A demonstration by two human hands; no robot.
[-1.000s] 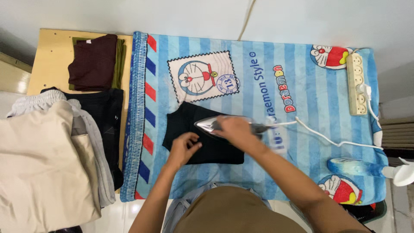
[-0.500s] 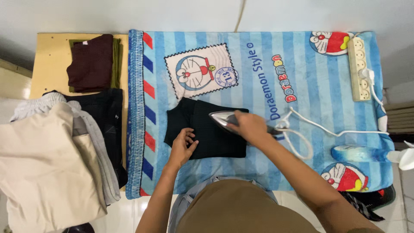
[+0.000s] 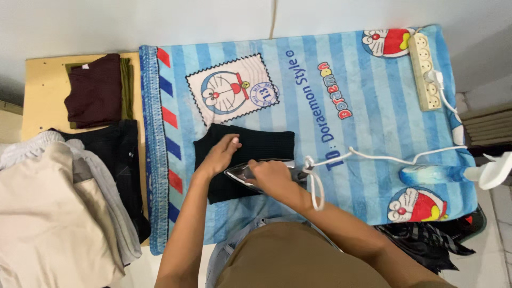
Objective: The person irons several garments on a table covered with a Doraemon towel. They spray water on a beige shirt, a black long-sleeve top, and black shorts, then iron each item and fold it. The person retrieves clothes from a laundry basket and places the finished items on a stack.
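A black folded garment (image 3: 264, 144) lies on a blue striped cartoon blanket (image 3: 368, 122) spread as an ironing surface. My right hand (image 3: 272, 176) grips the handle of a silver clothes iron (image 3: 242, 174) resting on the garment's near edge. My left hand (image 3: 221, 153) lies flat on the cloth just left of the iron, fingers spread. The iron's white cord (image 3: 373, 157) loops past my right wrist and runs right.
A cream power strip (image 3: 423, 72) lies at the blanket's far right corner. A blue spray bottle (image 3: 434, 173) sits at the right edge. Folded maroon clothes (image 3: 96, 90) and a pile of dark, grey and beige garments (image 3: 48, 213) rest on a wooden board at left.
The iron has slid toward me to the garment's near edge. My left hand moved onto the middle of the cloth. The camera view shifted.
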